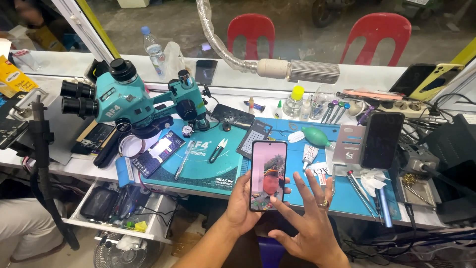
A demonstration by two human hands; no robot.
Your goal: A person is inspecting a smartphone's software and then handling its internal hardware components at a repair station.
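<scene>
My left hand [241, 204] holds a smartphone [268, 173] upright over the front edge of the blue work mat [208, 171]. Its screen is lit and shows a picture with a red shape. My right hand [308, 218] has its fingers spread, with a ring on one finger, and its index finger touches the lower part of the phone's screen.
A teal stereo microscope [134, 99] stands at the left over a disassembled phone [157, 154]. Tweezers [218, 149], screwdrivers [334, 111], bottles and a green air blower [317, 136] lie on the mat. A second phone [381, 140] stands propped at the right. An open drawer [119, 206] sits below left.
</scene>
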